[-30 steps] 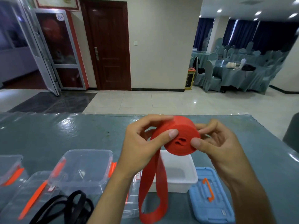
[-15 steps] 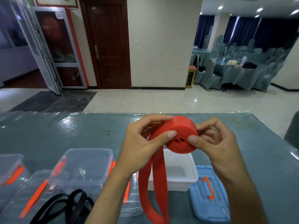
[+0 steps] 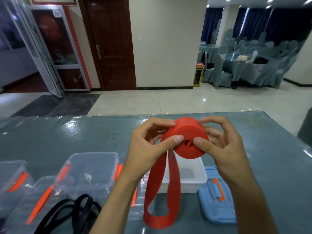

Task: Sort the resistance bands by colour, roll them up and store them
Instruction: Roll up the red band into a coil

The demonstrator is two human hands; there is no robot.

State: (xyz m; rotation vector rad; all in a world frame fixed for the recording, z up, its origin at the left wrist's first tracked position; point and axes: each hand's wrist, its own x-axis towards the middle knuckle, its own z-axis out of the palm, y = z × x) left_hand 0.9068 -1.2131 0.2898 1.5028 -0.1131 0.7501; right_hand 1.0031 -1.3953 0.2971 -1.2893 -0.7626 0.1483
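1. My left hand point(image 3: 148, 149) and right hand point(image 3: 221, 146) hold a red band point(image 3: 185, 137) above the worktop point(image 3: 67, 135), most of it wound into a thick roll.
2. My left grip is clamped on the roll: the thumb presses its near face beside the centre, and the fingers curl over its top left edge.
3. My right grip is clamped on it too: the thumb presses the near face just right of the centre, and the fingers curl round the far side and top right edge.
4. The two thumb tips lie close together, one on each side of the roll's core.
5. The unrolled tail of the band hangs down from the roll in a long loop; its lower bend reaches down to the worktop, though I cannot tell if it touches.
6. Behind the loop sits an open white box point(image 3: 185, 179), with a blue lid point(image 3: 217, 205) flat on the worktop just to its right; the lid has an orange handle.
7. To the left stand clear boxes point(image 3: 87, 169) with orange clips.
8. Black bands point(image 3: 79, 211) lie tangled near the lower left, in front of the clear boxes.
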